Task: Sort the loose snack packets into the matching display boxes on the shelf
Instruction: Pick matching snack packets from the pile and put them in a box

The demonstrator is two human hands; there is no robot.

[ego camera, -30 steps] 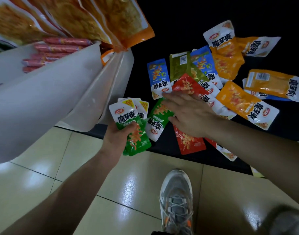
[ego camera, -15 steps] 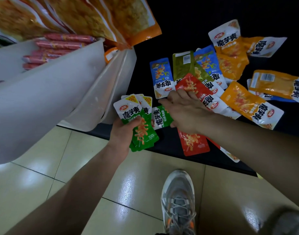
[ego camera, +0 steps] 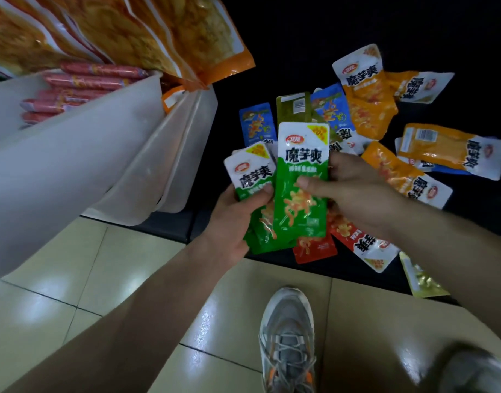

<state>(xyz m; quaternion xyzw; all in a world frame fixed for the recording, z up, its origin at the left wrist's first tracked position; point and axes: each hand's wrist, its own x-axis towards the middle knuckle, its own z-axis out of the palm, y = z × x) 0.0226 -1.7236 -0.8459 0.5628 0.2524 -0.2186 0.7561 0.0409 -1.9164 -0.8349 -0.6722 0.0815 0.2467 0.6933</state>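
Note:
My left hand (ego camera: 234, 217) grips a small stack of green snack packets (ego camera: 253, 177) over the front edge of the dark shelf (ego camera: 300, 52). My right hand (ego camera: 354, 191) pinches one more green packet (ego camera: 300, 194) upright, pressed against that stack. Loose packets lie on the shelf behind: blue ones (ego camera: 255, 123), an olive one (ego camera: 293, 107), orange ones (ego camera: 368, 109) and red ones (ego camera: 354, 236) partly under my right hand.
White plastic bins (ego camera: 73, 165) stand at the left, one with red sausages (ego camera: 82, 80). Large orange bags (ego camera: 158, 32) hang above them. A gold packet (ego camera: 422, 282) sticks out at the shelf's front right. My grey shoe (ego camera: 286, 341) is on the tiled floor.
My right hand picked a green packet off the shelf, turned it upright and brought it against the stack in my left hand. The view shifted slightly.

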